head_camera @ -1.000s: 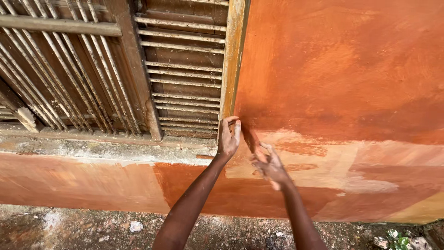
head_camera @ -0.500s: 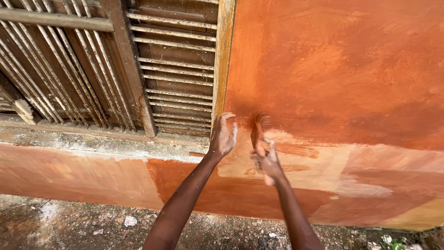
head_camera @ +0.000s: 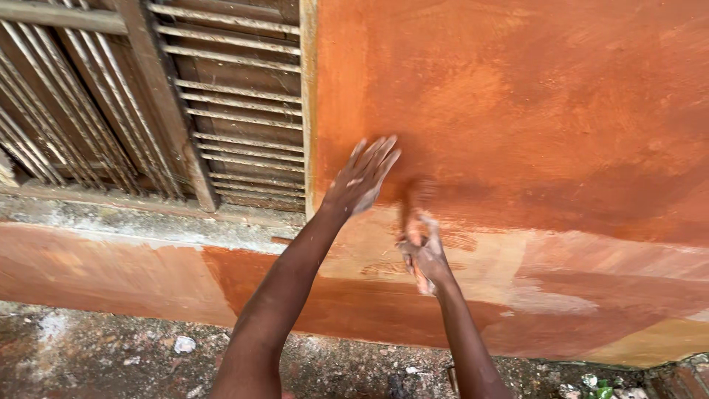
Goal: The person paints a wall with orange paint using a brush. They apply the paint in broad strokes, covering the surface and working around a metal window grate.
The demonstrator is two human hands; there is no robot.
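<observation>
My left hand (head_camera: 363, 177) lies flat on the orange-red wall (head_camera: 517, 96) just right of the window frame, fingers spread and pointing up to the right, with pale mud on them. Lower and to its right is my right hand (head_camera: 422, 251), close to the wall where the dark orange coat meets a paler band (head_camera: 561, 258). Its fingers are curled and blurred, with a dark smear just above them. I cannot tell whether it holds anything. Both forearms reach up from the bottom edge.
A wooden louvred window shutter (head_camera: 221, 96) with a pale frame post (head_camera: 307, 103) fills the upper left, above a rough grey concrete sill (head_camera: 133, 222). The wall base (head_camera: 111, 273) is painted orange. Dirt ground (head_camera: 103, 355) with small stones and debris runs along the bottom.
My left hand has slid up and right from the lower corner of the window frame onto the orange wall. My right hand stays below it, its fingers now curled and moving.
</observation>
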